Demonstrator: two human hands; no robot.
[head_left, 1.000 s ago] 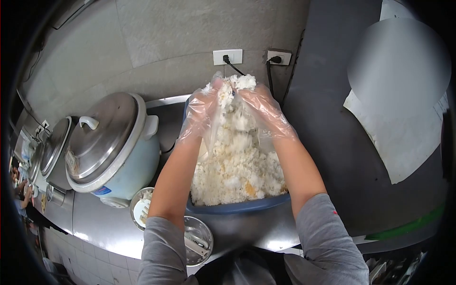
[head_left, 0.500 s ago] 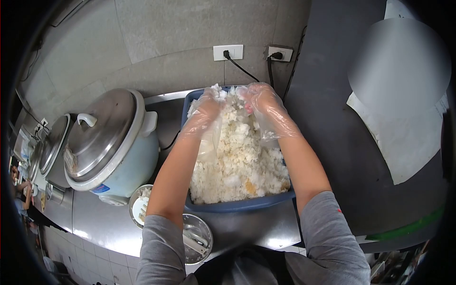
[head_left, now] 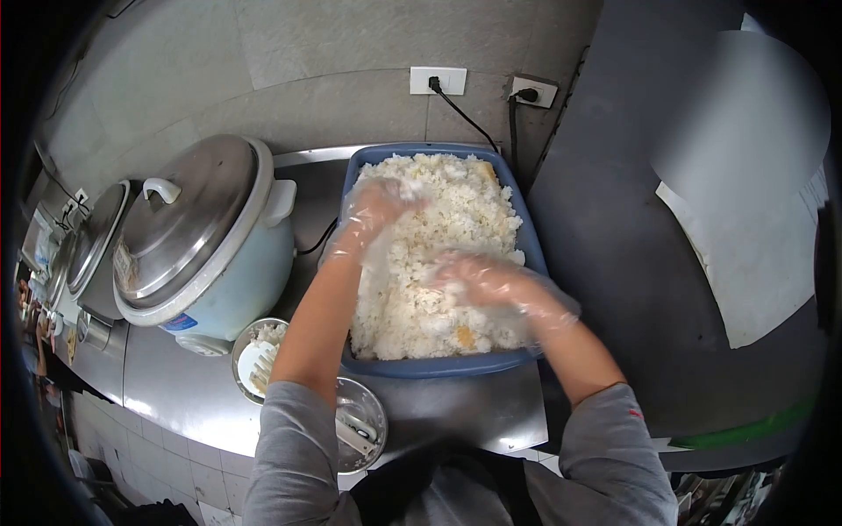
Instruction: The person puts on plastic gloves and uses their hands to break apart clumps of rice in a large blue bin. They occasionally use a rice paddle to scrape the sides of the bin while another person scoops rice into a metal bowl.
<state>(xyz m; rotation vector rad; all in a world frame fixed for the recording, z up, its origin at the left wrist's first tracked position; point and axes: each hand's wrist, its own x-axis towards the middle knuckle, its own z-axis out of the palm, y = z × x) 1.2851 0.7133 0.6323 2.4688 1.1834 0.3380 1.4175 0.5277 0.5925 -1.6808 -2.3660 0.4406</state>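
Note:
White rice (head_left: 421,307) with a few yellowish patches fills a blue tub (head_left: 438,366) on the steel counter. Both hands wear clear plastic gloves. My left hand (head_left: 379,209) is over the upper left part of the rice, blurred, with its fingers pointing right. Lower and to the right, my right hand (head_left: 482,276) is at the rice surface, its fingers pointing left and smeared by motion. Whether either hand holds rice is unclear.
A large rice cooker (head_left: 237,280) with a steel lid stands left of the tub. Nearer me are a bowl (head_left: 241,366) with rice and a white utensil, and a metal bowl (head_left: 373,408) with utensils. Paper (head_left: 745,289) lies on the dark surface at right.
Both hands have left the tub's far end. My right hand has come down toward me, my left hand slightly lower. The rice at the far end now lies flatter and uncovered.

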